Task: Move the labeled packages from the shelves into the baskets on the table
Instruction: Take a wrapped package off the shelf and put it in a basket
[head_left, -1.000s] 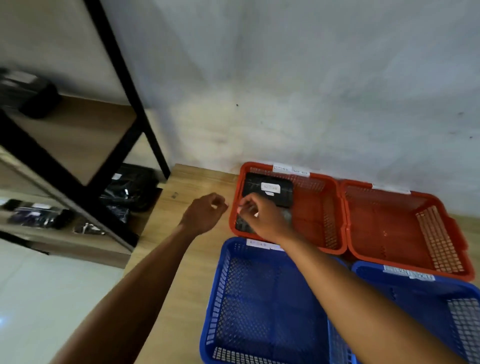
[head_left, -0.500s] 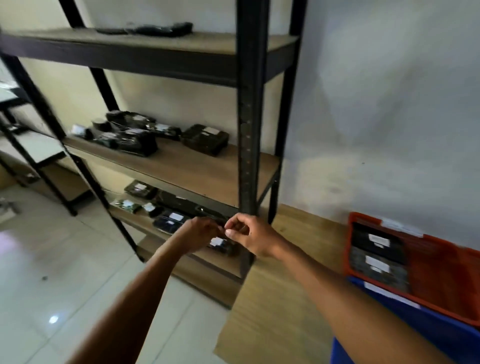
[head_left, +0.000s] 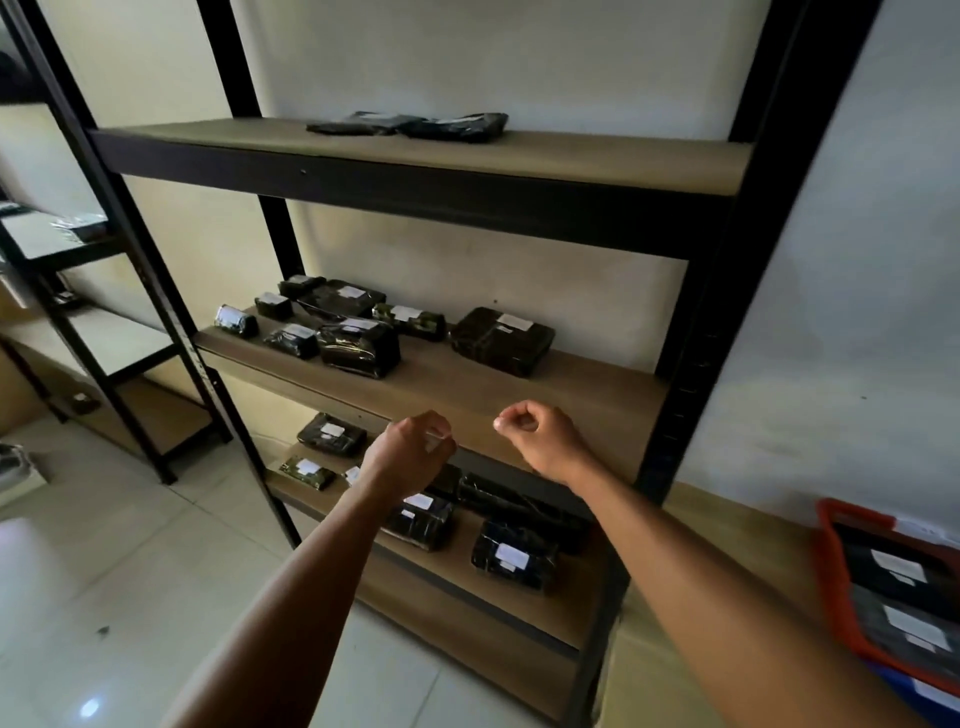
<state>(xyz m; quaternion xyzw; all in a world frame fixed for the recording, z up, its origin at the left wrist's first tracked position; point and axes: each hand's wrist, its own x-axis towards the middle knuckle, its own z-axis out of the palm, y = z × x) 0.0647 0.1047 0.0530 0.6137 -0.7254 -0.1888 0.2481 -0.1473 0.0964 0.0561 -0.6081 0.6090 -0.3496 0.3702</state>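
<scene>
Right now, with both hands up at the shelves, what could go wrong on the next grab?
1. The packages on the middle shelf sit bunched near its front edge, so pulling one may drag a neighbour off.
2. The lower shelf is dim under that board. The left hand or right hand could bump it or misread labels.

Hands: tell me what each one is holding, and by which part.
The right hand is curled on nothing visible. The left hand shows a pale blur at its curled fingers, maybe something small; cannot tell.
</scene>
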